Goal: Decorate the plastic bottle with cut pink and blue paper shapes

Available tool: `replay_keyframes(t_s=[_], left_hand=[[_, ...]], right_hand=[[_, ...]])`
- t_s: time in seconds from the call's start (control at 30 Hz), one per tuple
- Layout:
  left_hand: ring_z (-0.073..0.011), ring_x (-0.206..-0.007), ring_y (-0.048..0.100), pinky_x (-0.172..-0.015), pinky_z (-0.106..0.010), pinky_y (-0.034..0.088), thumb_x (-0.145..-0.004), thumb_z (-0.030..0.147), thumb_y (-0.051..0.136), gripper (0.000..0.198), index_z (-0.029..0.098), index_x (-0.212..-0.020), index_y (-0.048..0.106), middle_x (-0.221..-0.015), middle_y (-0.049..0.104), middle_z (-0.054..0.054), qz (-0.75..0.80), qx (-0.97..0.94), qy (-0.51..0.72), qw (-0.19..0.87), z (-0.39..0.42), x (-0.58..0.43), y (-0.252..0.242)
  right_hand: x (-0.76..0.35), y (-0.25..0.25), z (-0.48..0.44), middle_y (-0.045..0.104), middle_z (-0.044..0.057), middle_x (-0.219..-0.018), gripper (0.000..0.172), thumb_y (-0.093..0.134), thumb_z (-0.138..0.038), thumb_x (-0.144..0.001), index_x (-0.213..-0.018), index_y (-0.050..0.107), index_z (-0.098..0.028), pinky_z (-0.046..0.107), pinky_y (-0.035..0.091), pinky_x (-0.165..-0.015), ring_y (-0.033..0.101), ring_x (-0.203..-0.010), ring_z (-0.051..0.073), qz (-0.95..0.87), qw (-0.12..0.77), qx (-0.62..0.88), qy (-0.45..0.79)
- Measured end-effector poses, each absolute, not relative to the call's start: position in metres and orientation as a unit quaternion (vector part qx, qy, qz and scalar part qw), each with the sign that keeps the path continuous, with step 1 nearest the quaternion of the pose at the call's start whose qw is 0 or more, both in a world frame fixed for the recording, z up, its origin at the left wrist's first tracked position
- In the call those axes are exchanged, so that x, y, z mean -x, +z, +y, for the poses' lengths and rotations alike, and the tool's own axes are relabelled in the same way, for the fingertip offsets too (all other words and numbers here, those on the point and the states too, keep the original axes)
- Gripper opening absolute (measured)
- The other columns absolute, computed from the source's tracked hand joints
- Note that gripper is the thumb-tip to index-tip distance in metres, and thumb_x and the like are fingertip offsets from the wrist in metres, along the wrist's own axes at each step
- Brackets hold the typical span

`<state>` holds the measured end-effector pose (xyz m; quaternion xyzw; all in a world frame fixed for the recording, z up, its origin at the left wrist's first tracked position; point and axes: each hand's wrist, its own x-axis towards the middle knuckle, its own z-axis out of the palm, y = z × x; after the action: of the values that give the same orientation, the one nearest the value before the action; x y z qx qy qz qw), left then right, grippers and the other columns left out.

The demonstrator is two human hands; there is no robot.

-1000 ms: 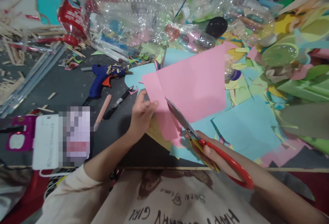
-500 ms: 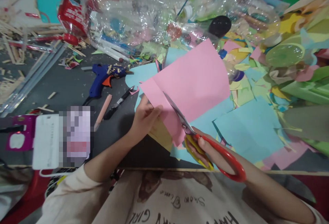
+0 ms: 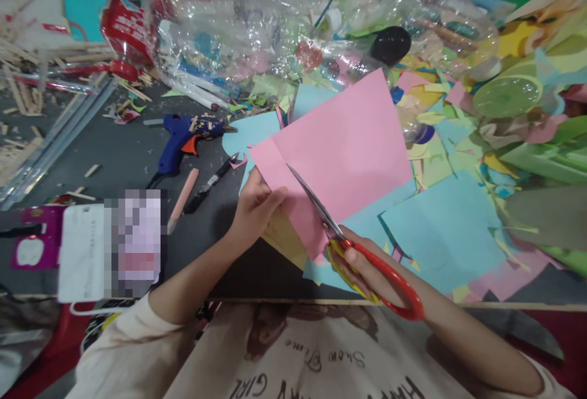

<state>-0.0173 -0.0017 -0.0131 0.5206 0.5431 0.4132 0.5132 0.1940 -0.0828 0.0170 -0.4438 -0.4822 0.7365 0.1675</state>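
Observation:
A pink paper sheet (image 3: 348, 142) is lifted off the table, tilted up toward me. My left hand (image 3: 254, 206) pinches its lower left edge, fingers closed on the paper. My right hand (image 3: 367, 267) grips red-and-yellow-handled scissors (image 3: 353, 243), whose blades run up into the sheet from its lower edge along a slit. Light blue paper (image 3: 440, 228) lies under and to the right of the pink sheet.
A blue glue gun (image 3: 183, 136), a black craft knife (image 3: 211, 182) and a pink stick (image 3: 183, 197) lie left of my hand. A white phone (image 3: 85, 252) sits at near left. Clear plastic bottles (image 3: 257, 38) and coloured paper scraps (image 3: 518, 112) crowd the back and right.
The scissors have slid up and left, deeper into the pink sheet. The sheet has been raised and turned slightly, and my left hand has shifted its pinch along the edge.

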Motion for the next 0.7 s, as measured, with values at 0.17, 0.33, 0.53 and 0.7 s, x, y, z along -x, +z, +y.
replay_keyframes(t_s=[0.17,0.33,0.53,0.7], left_hand=[[-0.0193,-0.085,0.061,-0.075,-0.030,0.051,-0.085,0.044,0.053,0.027,0.021,-0.096,0.062,-0.083,0.063,-0.003,0.518,-0.491,0.420,0.561,-0.003,0.016,-0.019],[-0.0157,-0.069,0.053,-0.067,-0.027,0.047,-0.088,0.042,0.047,0.029,0.021,-0.069,0.053,-0.065,0.054,0.001,0.567,-0.481,0.423,0.518,-0.001,0.017,-0.022],[-0.0112,-0.059,0.050,-0.057,-0.022,0.040,-0.083,0.036,0.057,0.023,0.019,-0.098,0.064,-0.063,0.056,0.004,0.562,-0.479,0.411,0.534,0.000,0.017,-0.015],[-0.0083,-0.060,0.050,-0.052,-0.019,0.037,-0.079,0.031,0.061,0.016,0.016,-0.075,0.066,-0.077,0.061,0.000,0.581,-0.514,0.419,0.471,-0.001,0.017,-0.014]], right_hand=[[-0.192,0.022,-0.081,0.036,-0.007,-0.061,0.042,0.033,-0.063,-0.094,-0.085,0.039,-0.022,0.026,0.025,-0.046,0.029,-0.049,0.008,-0.469,0.162,0.445,0.746],[-0.192,0.036,-0.080,0.034,-0.006,-0.063,0.040,0.033,-0.061,-0.094,-0.086,0.039,-0.022,0.027,0.023,-0.049,0.028,-0.052,0.010,-0.490,0.136,0.462,0.727],[-0.198,0.032,-0.089,0.033,-0.006,-0.065,0.038,0.032,-0.059,-0.096,-0.088,0.039,-0.023,0.028,0.024,-0.050,0.028,-0.053,0.010,-0.473,0.125,0.456,0.744],[-0.202,0.026,-0.094,0.041,-0.004,-0.068,0.038,0.035,-0.060,-0.094,-0.088,0.043,-0.023,0.026,0.032,-0.050,0.034,-0.054,0.010,-0.487,0.140,0.462,0.728]])
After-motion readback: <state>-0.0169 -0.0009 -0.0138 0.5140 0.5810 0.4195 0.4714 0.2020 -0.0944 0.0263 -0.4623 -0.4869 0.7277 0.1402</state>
